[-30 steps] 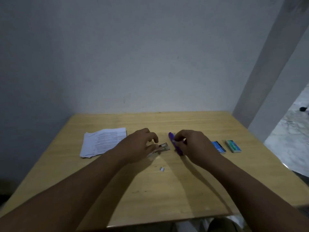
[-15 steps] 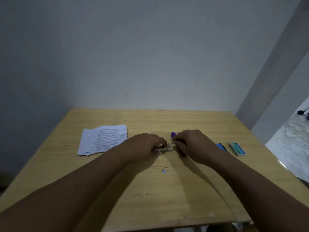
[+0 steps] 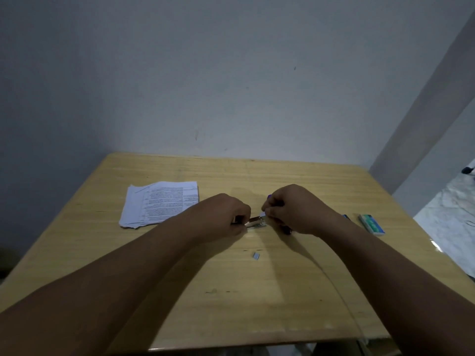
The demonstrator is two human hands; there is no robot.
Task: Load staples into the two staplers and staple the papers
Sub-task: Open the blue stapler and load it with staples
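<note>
My left hand (image 3: 226,217) grips a small metal stapler (image 3: 255,223) that lies on the wooden table (image 3: 257,291). My right hand (image 3: 295,209) pinches a small pale strip of staples (image 3: 262,214) at the stapler's front end. A purple stapler (image 3: 269,196) lies under my right hand, mostly hidden, with only its tip showing. A stack of printed papers (image 3: 159,204) lies to the left. A small loose piece of staples (image 3: 256,256) sits on the table in front of my hands.
A green staple box (image 3: 371,224) and a blue box (image 3: 346,216), partly hidden by my right wrist, lie at the right. The table stands against a grey wall, with its right edge near a pillar.
My right hand has moved left from the purple stapler to the metal stapler's front with the staples. My left hand has closed further round the metal stapler. The view has tilted up slightly.
</note>
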